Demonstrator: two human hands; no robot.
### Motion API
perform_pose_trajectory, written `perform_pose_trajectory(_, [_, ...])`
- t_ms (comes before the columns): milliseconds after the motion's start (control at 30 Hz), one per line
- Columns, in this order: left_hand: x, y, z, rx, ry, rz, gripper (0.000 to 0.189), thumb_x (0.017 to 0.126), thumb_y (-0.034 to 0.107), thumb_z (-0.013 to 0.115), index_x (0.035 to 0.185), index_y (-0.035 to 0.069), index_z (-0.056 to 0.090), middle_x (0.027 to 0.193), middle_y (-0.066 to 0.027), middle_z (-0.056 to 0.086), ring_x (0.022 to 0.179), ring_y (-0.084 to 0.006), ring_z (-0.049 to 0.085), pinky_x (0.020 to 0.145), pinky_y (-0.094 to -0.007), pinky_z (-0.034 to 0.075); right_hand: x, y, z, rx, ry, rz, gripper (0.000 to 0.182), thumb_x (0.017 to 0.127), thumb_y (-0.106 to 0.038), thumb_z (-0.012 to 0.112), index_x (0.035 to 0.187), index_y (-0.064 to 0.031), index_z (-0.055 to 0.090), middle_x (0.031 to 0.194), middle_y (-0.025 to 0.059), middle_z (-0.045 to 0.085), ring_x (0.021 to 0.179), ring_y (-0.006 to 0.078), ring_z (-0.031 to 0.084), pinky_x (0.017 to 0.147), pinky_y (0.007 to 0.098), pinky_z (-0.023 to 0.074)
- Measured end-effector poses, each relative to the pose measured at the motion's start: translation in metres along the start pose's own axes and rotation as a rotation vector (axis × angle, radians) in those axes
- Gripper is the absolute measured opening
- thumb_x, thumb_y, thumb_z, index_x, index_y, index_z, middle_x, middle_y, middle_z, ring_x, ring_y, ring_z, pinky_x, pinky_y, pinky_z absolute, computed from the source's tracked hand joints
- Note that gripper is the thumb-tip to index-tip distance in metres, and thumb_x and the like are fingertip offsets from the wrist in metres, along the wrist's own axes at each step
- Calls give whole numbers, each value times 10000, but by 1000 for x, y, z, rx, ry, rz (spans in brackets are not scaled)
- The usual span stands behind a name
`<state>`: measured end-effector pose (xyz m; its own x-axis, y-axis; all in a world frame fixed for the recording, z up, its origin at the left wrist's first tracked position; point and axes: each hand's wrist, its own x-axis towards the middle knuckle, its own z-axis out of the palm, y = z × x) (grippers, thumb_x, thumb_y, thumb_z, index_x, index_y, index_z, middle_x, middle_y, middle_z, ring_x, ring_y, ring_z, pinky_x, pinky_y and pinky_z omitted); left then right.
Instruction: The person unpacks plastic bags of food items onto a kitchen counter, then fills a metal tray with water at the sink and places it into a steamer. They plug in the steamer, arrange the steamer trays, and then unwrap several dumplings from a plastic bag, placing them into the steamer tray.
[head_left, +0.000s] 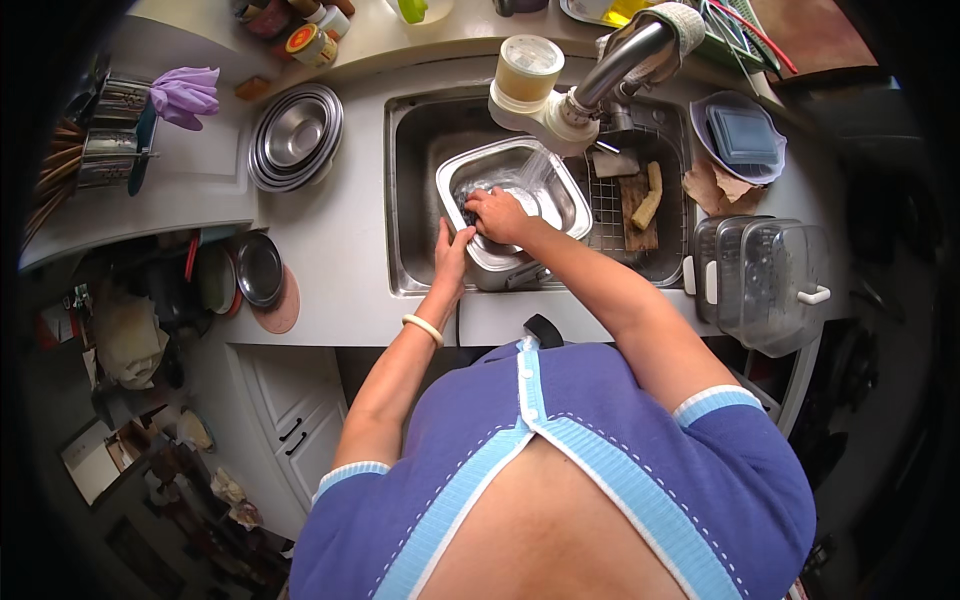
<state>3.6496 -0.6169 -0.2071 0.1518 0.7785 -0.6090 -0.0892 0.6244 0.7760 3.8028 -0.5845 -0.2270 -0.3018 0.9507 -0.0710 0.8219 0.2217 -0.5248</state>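
A rectangular stainless steel pan (574, 184) stands tilted in the sink (412, 180), and water runs into it from the faucet fitting (551, 124). My left hand (451, 255) grips the pan's near left rim, thumb up by the edge. Inside the pan, my right hand (496, 216) presses on a dark scouring pad (469, 217), its fingers partly hiding it. To the right, a wire rack (606, 217) in the sink bears a dried loofah piece (649, 196), a wooden board (637, 232) and a pale sponge (615, 163).
Nested steel bowls (296, 139) stand left of the sink. Clear lidded containers (780, 277) with white handles stand at the right, below a bowl holding a blue-lidded box (742, 135). The thick metal faucet (622, 64) overhangs the sink. Jars (311, 45) line the back ledge.
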Motion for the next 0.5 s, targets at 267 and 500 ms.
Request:
perform_pose_trajectory(267, [-12, 4, -6, -26, 8, 8, 885, 798, 248, 637, 1465, 1, 111, 1363, -153, 399, 1138, -209, 475, 938, -288, 393, -19, -9, -65, -62, -755, 124, 332, 786, -258, 542, 1059, -119, 671, 1035, 109, 666, 949, 273, 633, 836, 359, 487])
perform_pose_trajectory(500, [-16, 6, -2, 85, 18, 54, 923, 776, 290, 646, 1465, 15, 97, 1343, -168, 396, 1117, -223, 467, 898, -309, 379, -13, 35, -46, -403, -497, 389, 214, 813, -155, 559, 958, -72, 692, 976, 135, 677, 922, 290, 656, 713, 349, 543])
